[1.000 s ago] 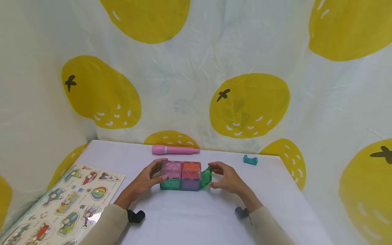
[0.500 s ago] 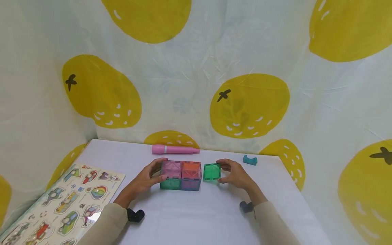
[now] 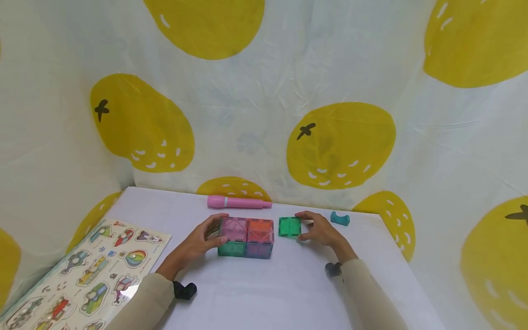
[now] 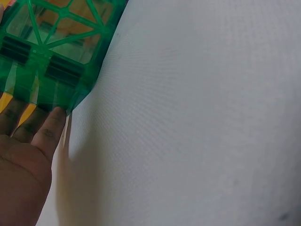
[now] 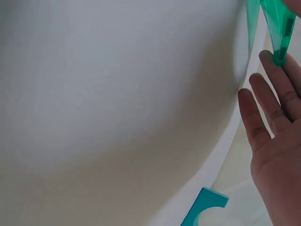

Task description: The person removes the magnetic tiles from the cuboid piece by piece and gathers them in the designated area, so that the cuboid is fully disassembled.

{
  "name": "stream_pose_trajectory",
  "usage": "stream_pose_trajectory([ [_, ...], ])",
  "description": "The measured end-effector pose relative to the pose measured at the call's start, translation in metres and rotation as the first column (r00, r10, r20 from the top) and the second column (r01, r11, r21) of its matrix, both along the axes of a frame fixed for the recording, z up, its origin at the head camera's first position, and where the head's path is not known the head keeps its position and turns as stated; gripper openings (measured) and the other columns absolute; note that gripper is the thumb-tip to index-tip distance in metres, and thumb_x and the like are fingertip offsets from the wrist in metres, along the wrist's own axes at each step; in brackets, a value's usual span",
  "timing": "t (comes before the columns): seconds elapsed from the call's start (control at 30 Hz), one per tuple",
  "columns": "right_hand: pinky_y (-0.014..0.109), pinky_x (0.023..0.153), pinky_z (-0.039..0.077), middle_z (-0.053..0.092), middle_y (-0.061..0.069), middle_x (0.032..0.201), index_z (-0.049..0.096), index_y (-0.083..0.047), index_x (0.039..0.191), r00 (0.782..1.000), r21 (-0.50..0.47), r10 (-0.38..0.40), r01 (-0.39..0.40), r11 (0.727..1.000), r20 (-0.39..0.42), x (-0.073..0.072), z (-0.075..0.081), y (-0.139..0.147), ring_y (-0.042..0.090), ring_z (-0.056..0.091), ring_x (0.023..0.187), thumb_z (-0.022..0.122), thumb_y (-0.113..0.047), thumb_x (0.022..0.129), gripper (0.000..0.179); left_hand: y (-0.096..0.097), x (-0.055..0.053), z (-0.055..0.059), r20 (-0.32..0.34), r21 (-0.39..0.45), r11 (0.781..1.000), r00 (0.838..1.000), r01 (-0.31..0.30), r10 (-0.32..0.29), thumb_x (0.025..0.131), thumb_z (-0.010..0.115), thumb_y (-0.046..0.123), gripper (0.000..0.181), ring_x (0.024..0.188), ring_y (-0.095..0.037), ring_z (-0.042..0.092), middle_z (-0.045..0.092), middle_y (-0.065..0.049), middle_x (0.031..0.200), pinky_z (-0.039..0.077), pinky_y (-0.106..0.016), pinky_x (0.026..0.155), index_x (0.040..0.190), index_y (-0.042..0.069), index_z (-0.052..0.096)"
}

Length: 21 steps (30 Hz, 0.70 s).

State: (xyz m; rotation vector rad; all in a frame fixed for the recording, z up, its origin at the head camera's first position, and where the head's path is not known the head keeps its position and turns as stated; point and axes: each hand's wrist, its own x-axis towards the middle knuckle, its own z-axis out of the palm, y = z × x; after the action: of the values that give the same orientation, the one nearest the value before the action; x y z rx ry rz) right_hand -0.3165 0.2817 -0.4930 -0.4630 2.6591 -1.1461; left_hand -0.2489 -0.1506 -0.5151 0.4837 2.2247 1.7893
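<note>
A box built of see-through magnetic tiles (image 3: 260, 231) stands mid-table, with pink and orange on top and green and purple along the front. My left hand (image 3: 202, 239) grips its left end, thumb at the front edge and fingers round the back. In the left wrist view those fingertips press the box's green end (image 4: 61, 52). To the right of the box, a single green square magnetic tile (image 3: 290, 227) is pinched at its right edge by my right hand (image 3: 321, 230). The right wrist view catches that tile (image 5: 281, 30) almost edge-on against the fingers.
A pink marker-shaped stick (image 3: 239, 202) lies along the table's back edge. Beyond my right hand sits a teal arch-shaped block (image 3: 340, 218). A puzzle board with vehicle pictures (image 3: 136, 243) covers the left side. A fruit-print curtain (image 3: 247, 114) hangs behind the table.
My right hand has drawn the green tile away from the box's right end, to the right and slightly back, turning its face toward the head camera. The left hand keeps its grip.
</note>
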Motion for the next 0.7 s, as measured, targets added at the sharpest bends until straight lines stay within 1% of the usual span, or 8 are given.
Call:
stream_pose_trajectory([
  [0.07,0.06,0.12,0.044,0.058,0.013,0.155,0.06,-0.011,0.149,1.0,0.052,-0.017,0.017,0.999,-0.004,-0.001,0.0,-0.001,0.04,0.049,0.145,0.091,-0.012,0.082,0.073,0.0,0.0,0.0,0.001,0.002,1.0,1.0,0.001,-0.001,0.1,0.075,0.031,0.07,0.162,-0.036,0.03,0.041,-0.003,0.169,0.022,-0.063,0.132,0.161,0.03,0.04],
  [0.17,0.061,0.12,0.045,0.057,0.013,0.157,0.06,-0.014,0.15,0.999,0.12,-0.035,0.036,0.992,-0.01,-0.002,-0.001,-0.002,0.04,0.05,0.145,0.091,-0.013,0.083,0.074,0.0,0.0,0.0,-0.004,0.0,1.0,1.0,0.005,-0.005,0.1,0.075,0.031,0.072,0.162,-0.037,0.03,0.041,-0.003,0.169,0.022,-0.063,0.132,0.162,0.027,0.038],
  [0.33,0.061,0.118,0.046,0.055,0.014,0.159,0.059,-0.017,0.153,0.997,0.172,-0.074,0.071,0.983,0.008,-0.001,0.002,-0.006,0.04,0.051,0.143,0.09,-0.013,0.084,0.076,0.0,-0.001,0.0,-0.026,-0.006,1.0,1.0,0.007,-0.007,0.1,0.076,0.033,0.075,0.162,-0.036,0.029,0.042,-0.003,0.168,0.021,-0.064,0.132,0.163,0.024,0.037],
  [0.47,0.062,0.118,0.046,0.055,0.013,0.16,0.059,-0.018,0.152,0.996,0.181,-0.094,0.091,0.979,0.009,0.0,0.003,-0.007,0.041,0.052,0.143,0.091,-0.013,0.084,0.076,-0.001,-0.001,0.0,-0.023,-0.008,1.0,1.0,0.003,-0.004,0.099,0.076,0.033,0.075,0.163,-0.035,0.029,0.042,-0.002,0.168,0.021,-0.063,0.132,0.163,0.024,0.038],
  [0.57,0.063,0.117,0.046,0.056,0.01,0.159,0.061,-0.021,0.151,0.993,0.178,-0.117,0.117,0.977,-0.01,0.003,0.003,-0.008,0.042,0.053,0.143,0.091,-0.017,0.084,0.073,0.0,-0.002,0.0,-0.015,-0.004,1.0,1.0,0.001,-0.001,0.099,0.076,0.034,0.076,0.163,-0.035,0.029,0.042,-0.001,0.168,0.021,-0.063,0.132,0.163,0.023,0.037],
  [0.63,0.063,0.116,0.048,0.059,0.009,0.157,0.062,-0.021,0.15,0.989,0.153,-0.143,0.147,0.977,-0.033,0.008,0.004,-0.011,0.041,0.054,0.141,0.09,-0.02,0.086,0.07,0.0,-0.002,0.0,-0.012,0.002,1.0,1.0,0.003,-0.002,0.099,0.077,0.033,0.076,0.162,-0.035,0.029,0.042,-0.002,0.168,0.021,-0.063,0.133,0.163,0.022,0.037],
  [0.7,0.06,0.114,0.051,0.064,0.009,0.151,0.064,-0.019,0.147,0.983,0.101,-0.173,0.179,0.979,-0.064,0.016,0.007,-0.017,0.038,0.059,0.137,0.088,-0.023,0.088,0.063,0.0,-0.001,0.0,-0.012,0.003,1.0,1.0,0.003,-0.003,0.099,0.077,0.033,0.076,0.163,-0.035,0.029,0.042,-0.002,0.168,0.021,-0.062,0.133,0.163,0.023,0.037],
])
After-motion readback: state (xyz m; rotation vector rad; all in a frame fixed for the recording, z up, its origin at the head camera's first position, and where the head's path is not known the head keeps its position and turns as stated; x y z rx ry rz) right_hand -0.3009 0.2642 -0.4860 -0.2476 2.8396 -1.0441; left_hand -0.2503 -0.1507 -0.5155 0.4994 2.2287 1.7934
